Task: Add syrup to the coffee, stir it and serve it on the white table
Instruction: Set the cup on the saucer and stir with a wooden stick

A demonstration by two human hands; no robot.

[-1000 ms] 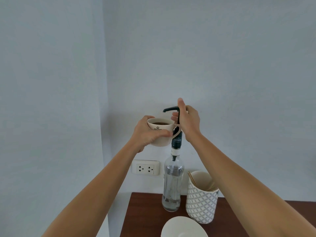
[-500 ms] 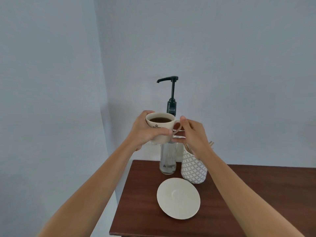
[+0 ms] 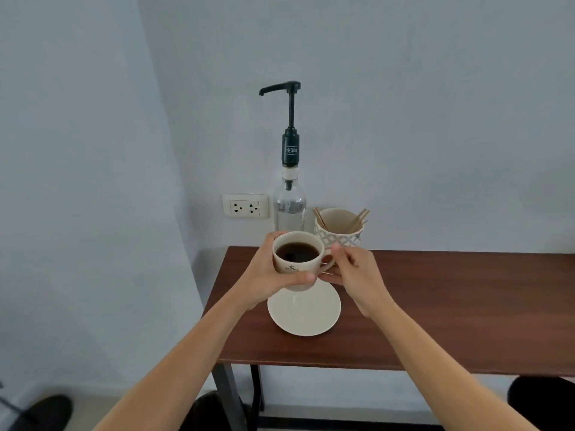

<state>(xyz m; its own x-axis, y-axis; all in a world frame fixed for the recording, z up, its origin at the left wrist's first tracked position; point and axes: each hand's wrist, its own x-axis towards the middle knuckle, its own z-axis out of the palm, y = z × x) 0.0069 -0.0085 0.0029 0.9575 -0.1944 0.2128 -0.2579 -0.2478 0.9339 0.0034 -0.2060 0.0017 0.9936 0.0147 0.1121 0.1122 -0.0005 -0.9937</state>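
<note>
A cream coffee cup [image 3: 295, 269] full of dark coffee hangs just above a white saucer [image 3: 306, 312] on the dark wooden table [image 3: 435, 306]. My left hand [image 3: 264, 275] wraps around the cup's left side and front. My right hand [image 3: 354, 275] pinches the cup's handle on the right. Behind the cup stands a clear syrup bottle [image 3: 289, 209] with a tall dark pump, its spout pointing left. Beside it, a patterned cup [image 3: 339, 228] holds several wooden stirrers.
The table stands in a corner against pale blue walls, with a wall socket [image 3: 245, 205] left of the bottle. The table's left and front edges are close to the saucer. Dark table legs and dark shapes on the floor show below.
My right hand left the pump and took the cup's handle. Both hands brought the cup down from under the spout to just above the saucer. The view tilted downward.
</note>
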